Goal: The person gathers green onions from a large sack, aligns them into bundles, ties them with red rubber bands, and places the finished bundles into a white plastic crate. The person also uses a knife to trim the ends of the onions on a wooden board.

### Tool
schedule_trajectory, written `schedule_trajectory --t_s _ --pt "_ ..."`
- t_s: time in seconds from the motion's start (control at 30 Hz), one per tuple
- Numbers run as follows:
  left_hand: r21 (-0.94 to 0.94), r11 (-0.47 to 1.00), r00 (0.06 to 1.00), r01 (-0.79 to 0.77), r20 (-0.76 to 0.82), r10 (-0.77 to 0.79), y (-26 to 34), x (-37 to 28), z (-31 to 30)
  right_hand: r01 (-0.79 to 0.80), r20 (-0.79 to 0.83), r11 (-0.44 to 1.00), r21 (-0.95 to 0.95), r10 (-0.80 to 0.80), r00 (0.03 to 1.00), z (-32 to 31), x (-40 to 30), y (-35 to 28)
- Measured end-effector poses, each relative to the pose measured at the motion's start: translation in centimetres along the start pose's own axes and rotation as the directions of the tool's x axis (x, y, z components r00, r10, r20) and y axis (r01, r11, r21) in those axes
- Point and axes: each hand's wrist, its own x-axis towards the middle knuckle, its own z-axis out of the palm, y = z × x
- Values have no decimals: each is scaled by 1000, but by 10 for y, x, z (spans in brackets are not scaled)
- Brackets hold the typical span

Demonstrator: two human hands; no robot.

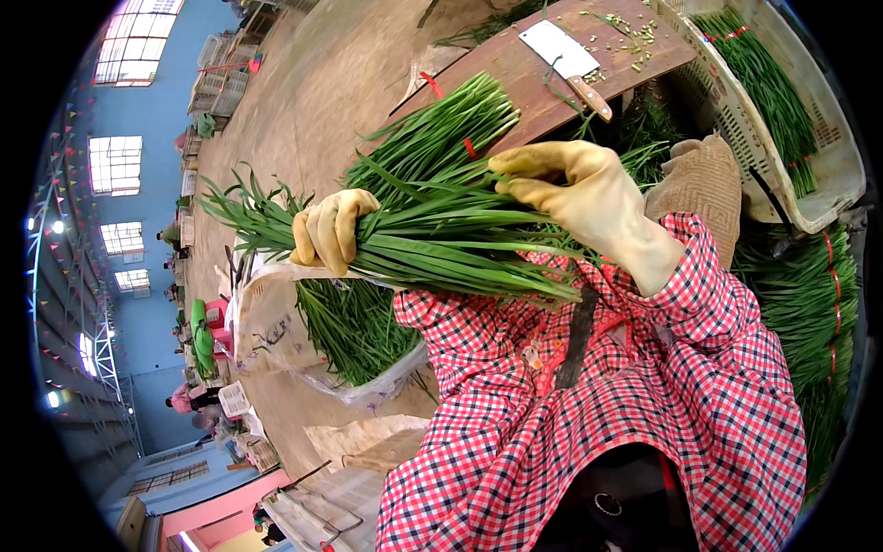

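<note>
My left hand [334, 231], in a pale yellow rubber glove, is closed around a loose bunch of garlic chives [448, 241] held across my front. My right hand [579, 193], gloved alike, is above the bunch's right part, thumb and forefinger pinching a green chive piece. Just beyond lies a pile of chives [434, 131] with cut ends aligned, on a reddish-brown wooden board [531, 103]. A red tie [470, 148] shows at the pile's near side, another red strip [432, 85] at its far side. A cleaver [562, 52] with a wooden handle rests on the board among cut stem bits.
A pale plastic crate [731, 103] at upper right holds tied chives. More banded chives [793, 303] lie below it. A woven sack [700, 186] bulges by my right forearm. At lower left, a plastic-lined container [262, 324] holds loose chives [359, 331]. Other people are far off.
</note>
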Motion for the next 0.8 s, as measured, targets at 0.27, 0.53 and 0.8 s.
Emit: schedule_trajectory --t_s 0.27,0.53,0.8 --pt "159 977 990 140 -48 -134 26 -15 1 149 -103 980 130 -136 985 -4 -10 -5" --pt "132 991 992 -23 -120 39 34 -34 -5 286 -233 948 140 -249 940 -50 -10 -6" --pt "104 918 920 -383 -41 389 42 -34 -19 -176 -86 878 -446 153 984 -100 -35 49"
